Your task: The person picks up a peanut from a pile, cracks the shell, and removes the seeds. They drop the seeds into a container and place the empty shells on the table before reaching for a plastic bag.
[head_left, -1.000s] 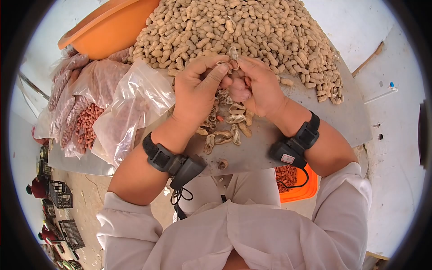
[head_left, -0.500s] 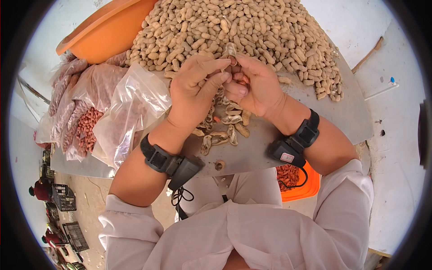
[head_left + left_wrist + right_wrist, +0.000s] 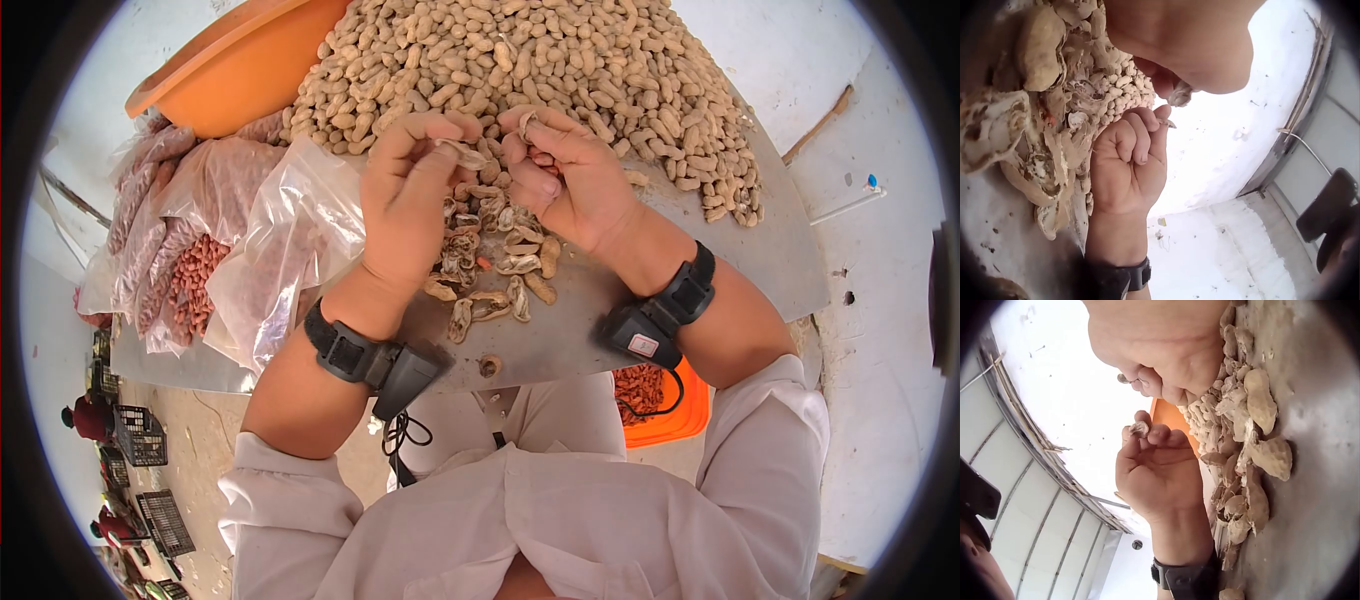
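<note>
Left hand (image 3: 405, 205) pinches a shell half (image 3: 462, 153) between thumb and forefinger, other fingers curled in. Right hand (image 3: 568, 185) pinches a shell piece (image 3: 527, 122) at its fingertips, remaining fingers folded over the palm. Reddish bits show inside that fold, too covered to tell what. The hands are just apart, above the heap of empty shells (image 3: 490, 260).

Both wrist views are half blocked by the wearer's own palm, and the nearby shells are blurred. The right wrist view does show the left hand's pinch on the shell half (image 3: 1139, 429).

White label on the right wrist camera (image 3: 643, 345), too small to read.

The table (image 3: 720, 270) has its near edge just under both wrists, with one shell scrap (image 3: 490, 366) sitting right at it. The peanut pile (image 3: 560, 70) fills the far side and plastic bags (image 3: 220, 230) crowd the left. The orange basin (image 3: 235, 70) is cut off at the top. The orange tub (image 3: 665, 410) below is mostly hidden. Open tabletop shows right of the right forearm.
</note>
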A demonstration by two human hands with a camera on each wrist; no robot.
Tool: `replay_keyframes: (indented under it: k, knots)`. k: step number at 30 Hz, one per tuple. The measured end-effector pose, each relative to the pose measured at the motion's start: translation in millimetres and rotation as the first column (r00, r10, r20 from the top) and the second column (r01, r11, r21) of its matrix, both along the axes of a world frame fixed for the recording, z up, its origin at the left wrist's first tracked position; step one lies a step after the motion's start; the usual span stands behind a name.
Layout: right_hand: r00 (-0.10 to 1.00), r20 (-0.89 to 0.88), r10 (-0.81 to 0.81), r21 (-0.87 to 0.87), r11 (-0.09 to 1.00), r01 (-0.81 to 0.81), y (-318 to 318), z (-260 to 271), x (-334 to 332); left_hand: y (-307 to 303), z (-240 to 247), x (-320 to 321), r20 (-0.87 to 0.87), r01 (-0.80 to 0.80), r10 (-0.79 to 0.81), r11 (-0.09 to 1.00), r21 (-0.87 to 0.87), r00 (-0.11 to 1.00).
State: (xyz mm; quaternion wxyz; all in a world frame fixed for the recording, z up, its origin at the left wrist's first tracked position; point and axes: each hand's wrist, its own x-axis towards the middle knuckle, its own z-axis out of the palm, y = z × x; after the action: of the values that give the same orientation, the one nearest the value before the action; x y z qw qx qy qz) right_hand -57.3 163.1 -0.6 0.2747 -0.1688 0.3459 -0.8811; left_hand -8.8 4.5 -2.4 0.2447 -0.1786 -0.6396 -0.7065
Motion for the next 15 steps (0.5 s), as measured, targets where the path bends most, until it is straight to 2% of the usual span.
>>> replay_keyframes:
  k: [2,5,8,11,15]
  knots:
    - [1.0,-0.006,0.018,-0.001,1.0,-0.018,0,1,1,-10,0,-2,0.097,0.159,-0.166,0.985,0.071,0.981]
    - [0.983,-0.065,0.173,0.014,0.985,-0.172,0,0,4,-4,-3,-6,0.272,0.135,-0.165,0.983,0.125,0.948]
    - [0.969,-0.1,0.228,0.037,0.974,-0.225,-1,0,7,1,-1,-5,0.378,0.237,-0.266,0.964,0.122,0.887]
    - [0.972,-0.094,0.217,0.048,0.976,-0.214,1,1,8,-3,-2,-6,0.336,0.315,-0.328,0.944,0.093,0.883]
    - [0.975,-0.011,0.224,0.045,0.974,-0.223,0,3,10,-7,0,-4,0.35,0.319,-0.288,0.947,-0.031,0.891]
